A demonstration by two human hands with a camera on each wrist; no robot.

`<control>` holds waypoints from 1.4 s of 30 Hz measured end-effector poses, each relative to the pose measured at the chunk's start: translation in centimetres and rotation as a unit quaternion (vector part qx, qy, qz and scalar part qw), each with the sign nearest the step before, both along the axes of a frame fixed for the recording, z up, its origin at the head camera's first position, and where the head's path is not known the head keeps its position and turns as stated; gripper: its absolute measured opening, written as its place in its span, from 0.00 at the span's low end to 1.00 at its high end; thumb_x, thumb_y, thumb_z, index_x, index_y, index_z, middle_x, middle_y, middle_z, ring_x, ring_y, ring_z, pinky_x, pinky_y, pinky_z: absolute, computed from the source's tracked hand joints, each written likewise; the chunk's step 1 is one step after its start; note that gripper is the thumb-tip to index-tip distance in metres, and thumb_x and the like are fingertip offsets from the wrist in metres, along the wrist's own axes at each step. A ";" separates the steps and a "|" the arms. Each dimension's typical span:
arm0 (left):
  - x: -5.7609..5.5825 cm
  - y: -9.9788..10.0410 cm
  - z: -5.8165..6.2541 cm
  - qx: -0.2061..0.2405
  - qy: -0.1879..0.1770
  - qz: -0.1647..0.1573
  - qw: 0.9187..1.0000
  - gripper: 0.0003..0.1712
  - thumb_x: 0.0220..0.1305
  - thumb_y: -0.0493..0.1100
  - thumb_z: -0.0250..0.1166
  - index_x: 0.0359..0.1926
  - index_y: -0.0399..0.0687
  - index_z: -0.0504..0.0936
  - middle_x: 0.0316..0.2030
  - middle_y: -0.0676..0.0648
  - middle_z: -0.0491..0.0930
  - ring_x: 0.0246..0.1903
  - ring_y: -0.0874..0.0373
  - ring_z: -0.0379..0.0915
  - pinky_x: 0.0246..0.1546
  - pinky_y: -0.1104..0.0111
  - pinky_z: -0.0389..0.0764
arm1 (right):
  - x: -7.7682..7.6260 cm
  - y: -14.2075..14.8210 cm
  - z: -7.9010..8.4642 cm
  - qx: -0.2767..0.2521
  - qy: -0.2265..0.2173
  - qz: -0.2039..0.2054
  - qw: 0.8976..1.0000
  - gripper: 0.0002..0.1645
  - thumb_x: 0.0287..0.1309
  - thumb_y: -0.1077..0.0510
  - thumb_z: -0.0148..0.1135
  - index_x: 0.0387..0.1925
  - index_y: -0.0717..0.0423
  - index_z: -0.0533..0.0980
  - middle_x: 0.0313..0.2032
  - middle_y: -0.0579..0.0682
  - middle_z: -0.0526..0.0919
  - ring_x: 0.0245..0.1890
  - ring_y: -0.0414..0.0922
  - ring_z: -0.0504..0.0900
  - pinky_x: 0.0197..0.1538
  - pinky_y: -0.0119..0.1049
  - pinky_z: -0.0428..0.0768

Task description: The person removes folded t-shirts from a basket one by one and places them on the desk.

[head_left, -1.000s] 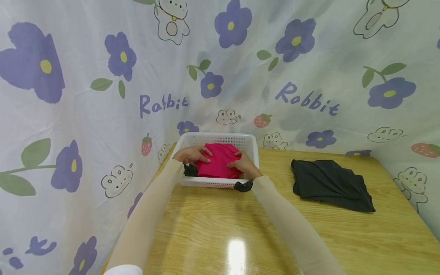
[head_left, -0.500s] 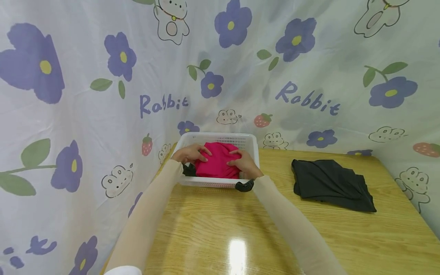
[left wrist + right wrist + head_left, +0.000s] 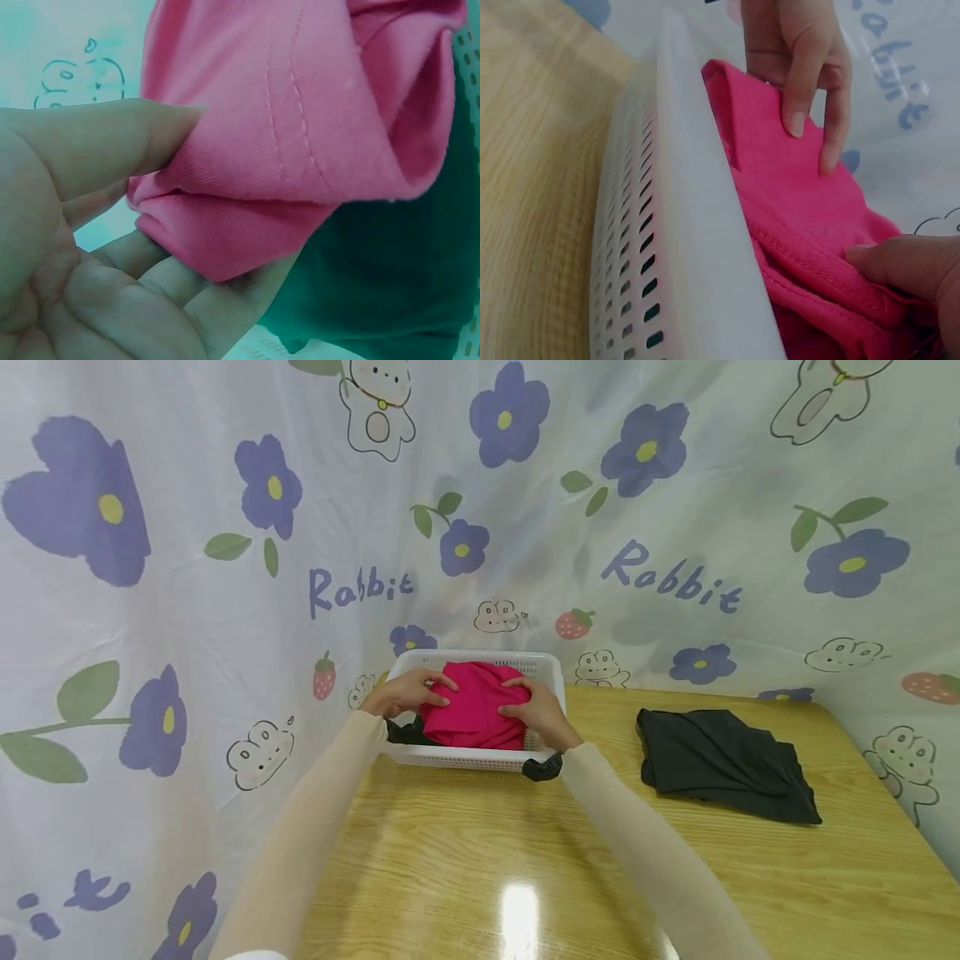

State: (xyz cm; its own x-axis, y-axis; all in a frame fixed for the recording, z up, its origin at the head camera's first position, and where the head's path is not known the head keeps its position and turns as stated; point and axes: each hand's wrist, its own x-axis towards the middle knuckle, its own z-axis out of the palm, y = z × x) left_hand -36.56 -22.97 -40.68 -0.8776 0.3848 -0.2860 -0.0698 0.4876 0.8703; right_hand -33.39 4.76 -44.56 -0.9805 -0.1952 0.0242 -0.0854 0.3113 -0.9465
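A folded, bright pink garment (image 3: 480, 706) with stitched hems is held between both hands, inside the white plastic basket (image 3: 465, 760). My left hand (image 3: 405, 690) pinches its left side, thumb on top and fingers underneath, as the left wrist view shows. On the opposite side my right hand (image 3: 542, 714) grips it; in the right wrist view the thumb (image 3: 907, 262) presses the folded layers and the other fingers are mostly hidden. Beneath the pink garment lies a dark cloth (image 3: 411, 732), looking dark green in the left wrist view.
A black folded garment (image 3: 720, 764) lies on the wooden table (image 3: 435, 852) to the right of the basket. Behind and to the left hangs a printed curtain (image 3: 525, 510), close to the basket's back. A black strap-like device (image 3: 542, 767) sits at the right wrist.
Both hands have lifted the pink garment a little and shifted it slightly left. More of the dark cloth shows at the left. The black garment has stayed put.
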 end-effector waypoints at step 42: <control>3.0 4.1 2.0 0.064 0.065 -0.020 0.996 0.25 0.65 0.33 0.72 0.62 0.45 0.81 0.43 0.39 0.78 0.37 0.51 0.78 0.37 0.64 0.86 | 3.0 6.7 4.3 -0.035 0.001 0.024 0.999 0.31 0.61 0.59 0.75 0.65 0.49 0.76 0.67 0.55 0.70 0.58 0.55 0.75 0.51 0.40 0.82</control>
